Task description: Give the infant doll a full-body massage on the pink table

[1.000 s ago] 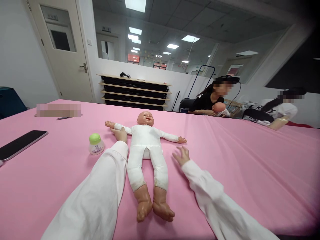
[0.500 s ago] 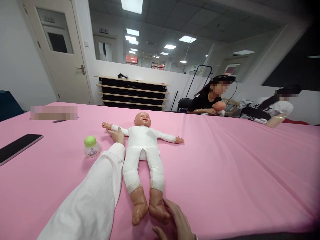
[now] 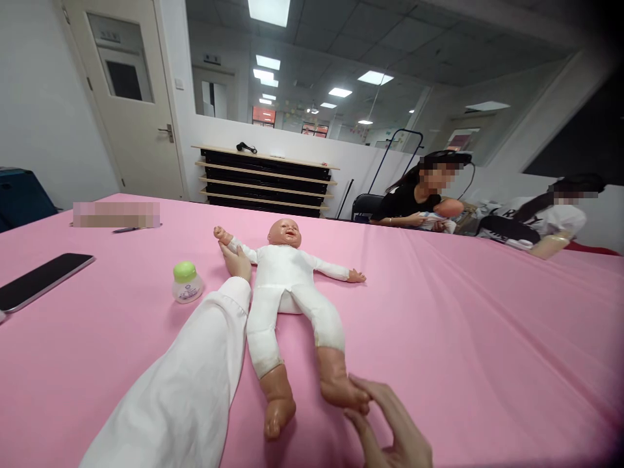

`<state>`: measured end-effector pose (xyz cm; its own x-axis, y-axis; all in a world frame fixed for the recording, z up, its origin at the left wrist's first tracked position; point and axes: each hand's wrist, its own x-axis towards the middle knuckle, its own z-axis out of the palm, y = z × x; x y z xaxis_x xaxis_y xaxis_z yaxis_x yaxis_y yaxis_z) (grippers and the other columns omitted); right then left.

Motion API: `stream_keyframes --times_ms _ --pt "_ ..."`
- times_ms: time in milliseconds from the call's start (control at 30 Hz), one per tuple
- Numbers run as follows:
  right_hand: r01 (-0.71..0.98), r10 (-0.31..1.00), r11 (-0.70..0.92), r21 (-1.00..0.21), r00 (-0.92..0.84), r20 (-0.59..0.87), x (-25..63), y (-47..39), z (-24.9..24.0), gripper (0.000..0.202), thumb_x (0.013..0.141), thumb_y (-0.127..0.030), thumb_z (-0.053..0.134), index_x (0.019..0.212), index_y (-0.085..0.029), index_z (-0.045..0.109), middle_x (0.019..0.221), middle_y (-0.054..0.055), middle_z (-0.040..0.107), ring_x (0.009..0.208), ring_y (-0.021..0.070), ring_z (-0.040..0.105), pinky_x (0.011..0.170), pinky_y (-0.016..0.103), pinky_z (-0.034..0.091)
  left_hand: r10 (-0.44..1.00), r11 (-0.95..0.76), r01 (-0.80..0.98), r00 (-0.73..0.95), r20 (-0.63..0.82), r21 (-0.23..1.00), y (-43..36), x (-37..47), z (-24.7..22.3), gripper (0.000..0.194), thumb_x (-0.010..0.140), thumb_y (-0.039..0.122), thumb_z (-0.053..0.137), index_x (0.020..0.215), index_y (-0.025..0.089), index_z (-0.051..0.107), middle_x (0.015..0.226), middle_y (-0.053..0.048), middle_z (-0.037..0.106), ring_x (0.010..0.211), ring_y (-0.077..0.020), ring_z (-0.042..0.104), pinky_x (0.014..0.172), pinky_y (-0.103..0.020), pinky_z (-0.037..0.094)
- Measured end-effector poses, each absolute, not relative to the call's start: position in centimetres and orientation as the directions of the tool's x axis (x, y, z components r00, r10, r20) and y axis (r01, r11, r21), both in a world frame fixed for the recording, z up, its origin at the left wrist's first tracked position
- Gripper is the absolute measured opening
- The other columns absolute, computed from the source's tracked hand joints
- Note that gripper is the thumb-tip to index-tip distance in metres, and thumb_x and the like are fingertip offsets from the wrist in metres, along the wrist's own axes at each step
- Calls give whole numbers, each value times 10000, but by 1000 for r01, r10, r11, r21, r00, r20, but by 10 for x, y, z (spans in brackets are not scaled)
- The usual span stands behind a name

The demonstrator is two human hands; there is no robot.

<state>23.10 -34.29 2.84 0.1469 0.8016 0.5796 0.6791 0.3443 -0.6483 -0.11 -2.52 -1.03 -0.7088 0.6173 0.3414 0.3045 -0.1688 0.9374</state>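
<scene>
A baby doll (image 3: 285, 268) lies on its back, head at the far end, with a white cloth body and bare plastic hands and feet. My left hand (image 3: 237, 261) grips its forearm on the left side, and that arm is raised a little; some fingers are hidden behind it. At the near end, my right hand (image 3: 397, 432) has its thumb and fingers around the doll's foot on the right, and that leg is angled outward. Beside my left sleeve stands a small jar with a green lid (image 3: 186, 283).
A pink cloth (image 3: 463, 351) covers the table. On the left lie a dark phone (image 3: 46, 281) and a pen-like item (image 3: 129, 229) near a blurred patch. Across the table, one person (image 3: 414, 195) holds another doll (image 3: 448, 208); a second person (image 3: 560, 221) sits farther right.
My right hand has closed on the doll's foot and moved it right, spreading the legs apart. The doll's arm in my left hand has risen slightly. The view has shifted a little.
</scene>
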Motion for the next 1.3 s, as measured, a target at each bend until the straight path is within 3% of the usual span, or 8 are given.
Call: stream_keyframes --times_ms 133,233,467,600,800,900,1100,1300 --pt "698 703 469 -541 76 707 236 -309 89 198 762 -336 588 958 -309 600 860 74 654 770 257 623 657 404 528 640 -301 486 -535 551 821 -28 6 -7 594 875 285 397 1418 171 186 1391 -129 380 1291 -230 351 1040 -379 345" --pt "648 701 538 -539 12 713 229 -266 116 192 742 -333 603 925 -275 614 828 56 656 722 217 614 656 385 529 700 -412 525 -341 627 745 -29 11 -3 556 867 231 401 1404 211 256 1349 -89 437 1244 -202 408 1024 -349 363" --pt "507 818 482 -715 33 574 211 -153 99 213 665 -296 608 835 -167 607 858 55 662 758 176 614 670 322 514 703 -563 668 79 707 486 -27 15 3 470 810 109 419 1245 259 511 1255 -42 527 1160 -187 464 1003 -359 370" --pt "466 848 429 -774 88 523 208 -132 88 251 657 -326 610 847 -162 605 868 63 667 778 186 618 677 319 502 692 -564 736 174 701 374 -26 15 4 487 798 68 394 1224 255 535 1280 -46 505 1190 -197 427 1012 -374 348" --pt "424 845 437 -793 107 523 210 -143 85 309 673 -352 617 911 -155 601 932 81 657 828 197 618 721 340 508 698 -549 745 159 698 379 -24 14 0 542 789 43 379 1268 269 490 1292 -37 489 1204 -194 410 1013 -372 347" --pt "416 819 473 -777 118 561 215 -161 87 312 701 -365 621 938 -164 592 949 79 650 861 193 614 765 346 507 711 -537 715 97 696 448 -23 13 -2 540 797 55 380 1293 254 460 1290 -51 488 1202 -202 414 1020 -388 345" --pt "492 795 468 -735 130 593 238 -243 93 270 760 -349 613 995 -216 598 957 51 634 862 173 605 714 287 524 716 -478 515 -241 655 712 -23 10 0 576 830 167 439 1388 198 298 1336 -96 444 1236 -223 402 1045 -383 333" --pt "562 804 333 -757 250 539 254 -321 49 297 752 -325 641 1028 -228 593 1003 56 637 890 182 617 752 243 533 689 -319 327 -564 454 890 -22 0 -3 628 856 252 449 1415 130 191 1431 -131 314 1316 -236 303 1085 -366 275"
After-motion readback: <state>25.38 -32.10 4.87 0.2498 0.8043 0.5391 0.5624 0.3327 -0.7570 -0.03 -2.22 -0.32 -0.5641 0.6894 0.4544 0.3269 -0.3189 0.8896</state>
